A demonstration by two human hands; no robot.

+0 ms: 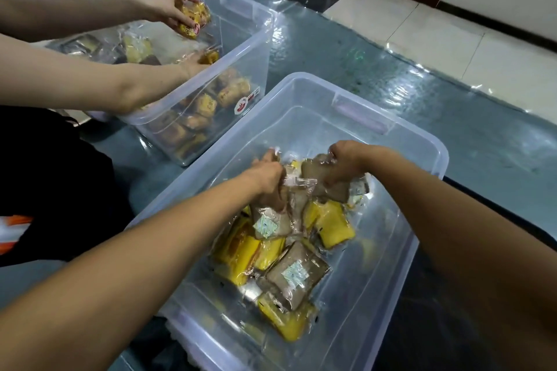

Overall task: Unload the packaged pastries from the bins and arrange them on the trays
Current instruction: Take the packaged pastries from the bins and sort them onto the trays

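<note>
From the head camera, a large clear plastic bin [416, 141] sits nearest on a dark grey-green table covered with shiny clear film [346, 48]. Inside it lies a loose heap of pastries sealed in clear wrappers, some bright yellow [333, 221] and some grey-brown with small white labels [294, 275], gathered toward the bin's middle and near side. The person's left hand [268, 181] is curled around the crinkled wrapper of a grey-brown packaged pastry [271, 220] that hangs below it over the heap. The right hand [346, 159] is clenched around another grey-brown packaged pastry [319, 173], lifted just above the pile. The two hands are close together, their packets nearly touching

Farther back and to the left stands a second clear plastic bin [241, 9] holding golden-brown wrapped pastries [208, 105] stacked against its near wall. A second person's two arms reach into it: the far hand [168, 10] grips a yellow wrapped pastry [194, 19] above the rim, while the near hand [193, 65] is down inside, touching another yellow packet [209, 56]
</note>
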